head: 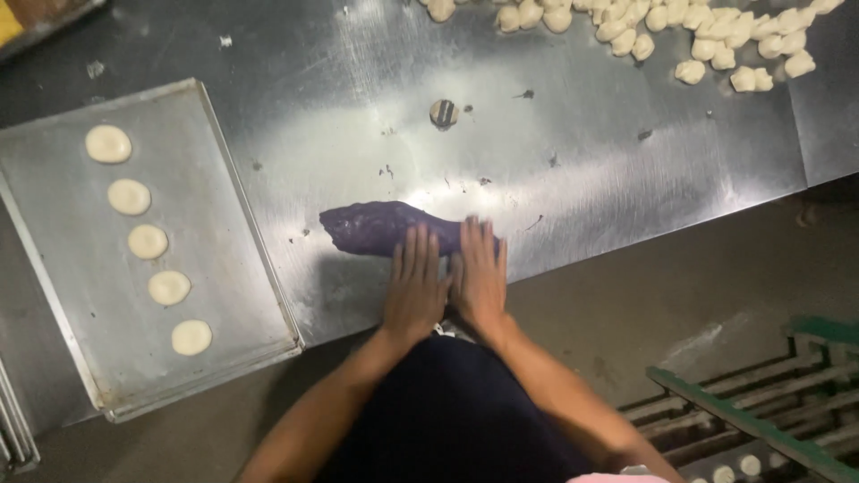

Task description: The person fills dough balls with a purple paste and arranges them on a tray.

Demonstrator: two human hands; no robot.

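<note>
- A thick log of purple dough [380,228] is seen lying across the near part of the steel tabletop [582,170], its blunt left end free and its right end covered by the hands.
- The left hand [414,288] and the right hand [479,277] are laid flat on the log side by side, palms down, fingers stretched out and nearly touching; nothing is pinched or gripped.
- The log is judged to be only partly rolled: it is left thick and uneven, broader at the left, and no pieces are seen cut from it.
- A metal baking tray [237,295] is set just left of the log, slightly askew, with five flat pale dough discs [148,241] laid in one row down its left side; the rest of the tray is unfilled.
- A scatter of small pale dough lumps [707,40] is spread along the far right edge of the tabletop, well apart from the hands.
- A small round object [444,112] is left on the steel beyond the log; its kind cannot be told.
- A green metal rack [761,411] is glimpsed at the lower right, below the tabletop.
</note>
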